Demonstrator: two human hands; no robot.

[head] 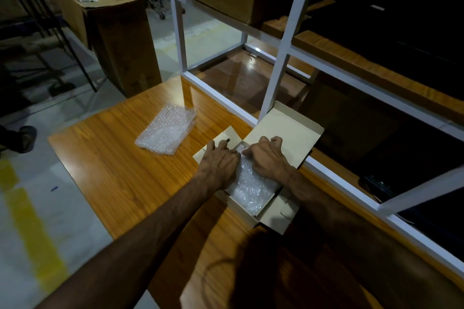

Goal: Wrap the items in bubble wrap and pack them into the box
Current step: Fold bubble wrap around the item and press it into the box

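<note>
1. Forearms reach out from the camera over the wooden counter point(120, 173) to a small cardboard box point(247, 212) with its flaps folded out.
2. Left hand point(221, 160) lies flat, its grip apart, fingers straight and pressing near the box's far edge.
3. Right hand point(266, 155) has its grip curled down onto the bubble-wrapped bundle point(251, 188); whether it pinches the wrap cannot be told.
4. That bundle sits inside the box, beneath and just behind both grips. It looks light, soft and springy, likely slippery, so pressing from above at its ends seems wise.
5. To the left of the left grip, well apart, a spare bubble wrap sheet point(167, 130) lies on the counter.
</note>
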